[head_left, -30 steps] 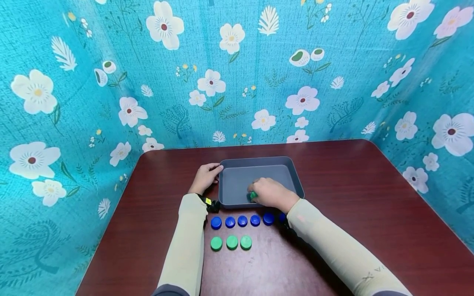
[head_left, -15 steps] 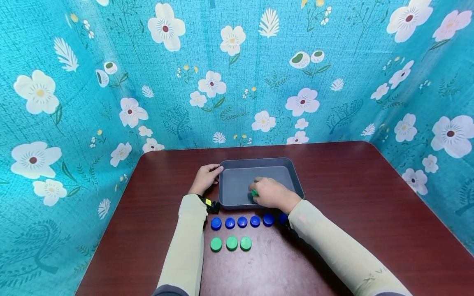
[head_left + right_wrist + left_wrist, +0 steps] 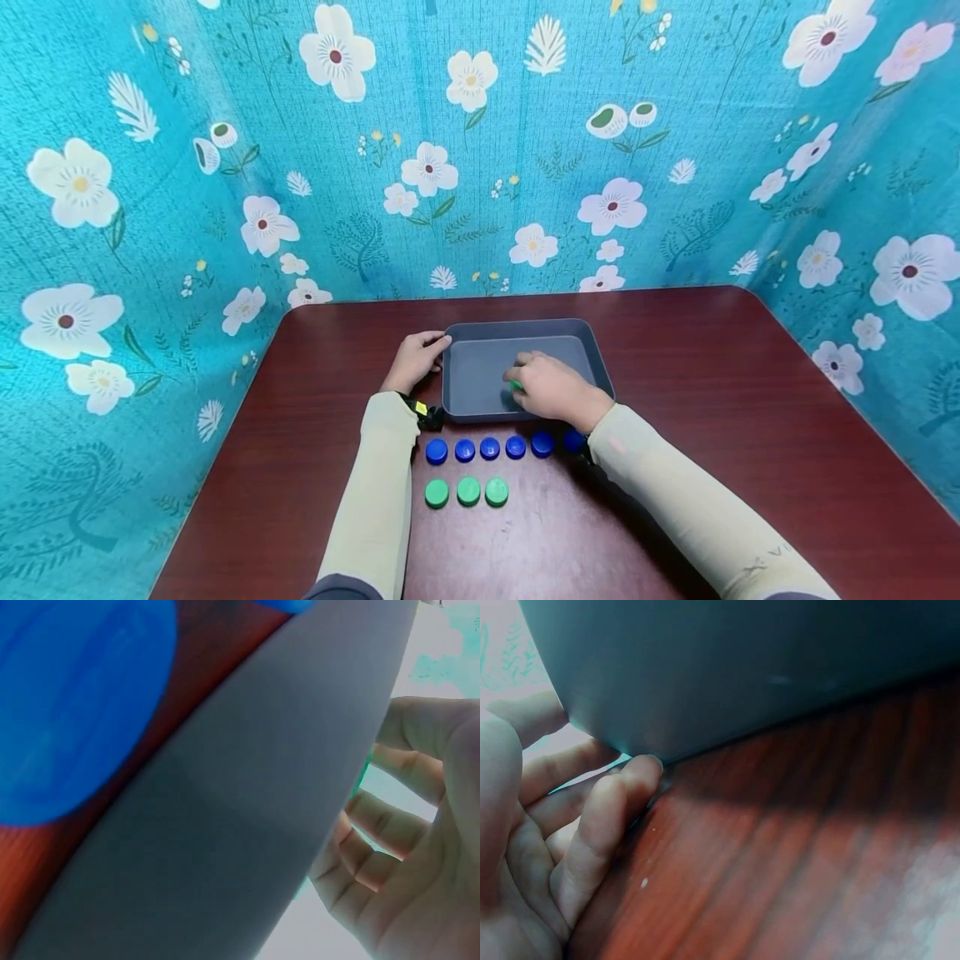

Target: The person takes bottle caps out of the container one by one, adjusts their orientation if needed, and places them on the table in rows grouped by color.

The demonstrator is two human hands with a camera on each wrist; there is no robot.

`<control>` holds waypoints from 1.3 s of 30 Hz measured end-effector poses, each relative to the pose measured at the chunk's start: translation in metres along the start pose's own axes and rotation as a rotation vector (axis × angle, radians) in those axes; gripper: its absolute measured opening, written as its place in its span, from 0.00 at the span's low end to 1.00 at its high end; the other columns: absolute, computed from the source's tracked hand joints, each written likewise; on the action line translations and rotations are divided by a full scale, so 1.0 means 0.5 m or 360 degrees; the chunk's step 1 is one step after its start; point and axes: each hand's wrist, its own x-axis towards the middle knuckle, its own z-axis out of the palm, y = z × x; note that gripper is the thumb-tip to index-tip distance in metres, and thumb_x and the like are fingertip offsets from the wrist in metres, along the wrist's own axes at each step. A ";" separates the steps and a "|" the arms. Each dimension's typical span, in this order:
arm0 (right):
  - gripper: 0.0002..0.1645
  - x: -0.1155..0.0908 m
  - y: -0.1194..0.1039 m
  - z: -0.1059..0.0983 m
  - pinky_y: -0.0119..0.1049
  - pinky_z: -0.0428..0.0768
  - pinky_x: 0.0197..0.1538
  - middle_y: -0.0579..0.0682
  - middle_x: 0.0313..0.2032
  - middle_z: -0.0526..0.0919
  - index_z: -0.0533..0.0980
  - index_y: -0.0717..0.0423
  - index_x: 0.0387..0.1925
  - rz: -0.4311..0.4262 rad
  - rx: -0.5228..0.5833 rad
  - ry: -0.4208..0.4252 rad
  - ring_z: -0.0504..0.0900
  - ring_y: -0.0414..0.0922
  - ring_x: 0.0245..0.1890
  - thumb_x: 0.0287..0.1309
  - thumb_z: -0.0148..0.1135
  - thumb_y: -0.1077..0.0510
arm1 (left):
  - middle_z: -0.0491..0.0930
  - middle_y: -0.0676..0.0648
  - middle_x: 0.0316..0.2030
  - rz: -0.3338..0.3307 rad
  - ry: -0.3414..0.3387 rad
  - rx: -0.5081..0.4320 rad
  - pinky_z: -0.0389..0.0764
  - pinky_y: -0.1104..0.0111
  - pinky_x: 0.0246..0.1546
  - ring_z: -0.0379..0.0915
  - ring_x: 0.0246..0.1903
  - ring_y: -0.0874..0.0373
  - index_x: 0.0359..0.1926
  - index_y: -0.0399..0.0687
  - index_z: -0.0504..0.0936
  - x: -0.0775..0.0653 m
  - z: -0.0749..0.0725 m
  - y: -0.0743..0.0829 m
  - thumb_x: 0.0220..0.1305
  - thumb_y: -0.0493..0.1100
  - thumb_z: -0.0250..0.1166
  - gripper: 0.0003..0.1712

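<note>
A shallow grey tray (image 3: 480, 392) lies toward the back of the table. My left hand (image 3: 412, 363) holds its left side near the far corner; in the left wrist view, curled fingers (image 3: 604, 817) meet the tray's outer wall (image 3: 727, 675). Over the tray's front middle, my right hand (image 3: 551, 387) holds a green bottle cap (image 3: 517, 386) at its fingertips. Fingers hide most of that cap. From the right wrist, only a green sliver (image 3: 361, 772) shows past the tray wall (image 3: 225, 780).
Several blue caps (image 3: 490, 448) stand in a row just in front of the tray, the rightmost one partly behind the right wrist. Nearer, three green caps (image 3: 468, 492) form a second row on the dark red table (image 3: 675, 350). A flowered curtain (image 3: 480, 208) hangs behind.
My right hand has shifted slightly up and right in the head view, and less of the green cap shows. The left hand stays on the tray; the cap rows keep their places.
</note>
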 end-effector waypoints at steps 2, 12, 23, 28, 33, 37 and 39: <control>0.13 -0.002 -0.001 -0.002 0.42 0.78 0.44 0.50 0.37 0.78 0.84 0.55 0.46 0.0004 -0.0006 0.0000 0.77 0.47 0.36 0.61 0.63 0.58 | 0.83 0.45 0.37 -0.0007 -0.0001 0.0003 0.82 0.63 0.30 0.79 0.28 0.51 0.57 0.49 0.81 0.001 0.000 -0.002 0.68 0.56 0.62 0.24; 0.14 -0.020 -0.013 -0.014 0.39 0.79 0.33 0.49 0.37 0.78 0.85 0.54 0.47 0.0010 -0.0002 0.0065 0.78 0.42 0.28 0.61 0.64 0.57 | 0.83 0.45 0.37 -0.0006 0.0009 0.0013 0.82 0.64 0.30 0.79 0.28 0.52 0.58 0.47 0.81 0.003 0.001 -0.003 0.68 0.55 0.62 0.24; 0.17 -0.035 -0.027 -0.030 0.39 0.82 0.37 0.51 0.43 0.80 0.82 0.56 0.50 0.0038 -0.0032 0.0145 0.80 0.42 0.30 0.60 0.63 0.57 | 0.83 0.45 0.37 -0.0001 0.0013 0.0014 0.82 0.63 0.30 0.79 0.28 0.51 0.57 0.48 0.81 0.007 -0.001 -0.002 0.67 0.56 0.63 0.24; 0.16 -0.039 -0.033 -0.034 0.42 0.82 0.41 0.50 0.44 0.80 0.82 0.56 0.49 0.0049 -0.0042 0.0147 0.82 0.45 0.36 0.59 0.64 0.57 | 0.83 0.45 0.38 -0.0012 0.0015 0.0013 0.82 0.63 0.30 0.79 0.28 0.51 0.57 0.48 0.81 0.003 0.000 -0.001 0.67 0.56 0.63 0.24; 0.14 -0.047 -0.039 -0.035 0.42 0.82 0.41 0.49 0.42 0.80 0.83 0.56 0.46 0.0021 -0.0004 0.0175 0.81 0.45 0.37 0.59 0.64 0.59 | 0.83 0.45 0.38 -0.0007 0.0014 0.0015 0.82 0.64 0.30 0.79 0.28 0.51 0.57 0.47 0.81 0.001 0.001 0.001 0.67 0.56 0.62 0.24; 0.14 -0.053 -0.043 -0.036 0.42 0.82 0.41 0.48 0.42 0.80 0.84 0.56 0.46 0.0027 0.0007 0.0181 0.82 0.45 0.37 0.58 0.64 0.58 | 0.82 0.45 0.37 -0.0006 0.0007 0.0007 0.82 0.64 0.30 0.79 0.28 0.51 0.57 0.47 0.81 0.002 0.000 0.001 0.67 0.56 0.63 0.24; 0.14 -0.055 -0.045 -0.036 0.42 0.81 0.41 0.49 0.42 0.80 0.83 0.56 0.47 0.0032 0.0004 0.0184 0.82 0.45 0.37 0.58 0.65 0.58 | 0.82 0.45 0.37 -0.0005 0.0008 0.0006 0.82 0.63 0.29 0.79 0.27 0.51 0.57 0.47 0.81 0.002 0.000 0.002 0.67 0.56 0.63 0.24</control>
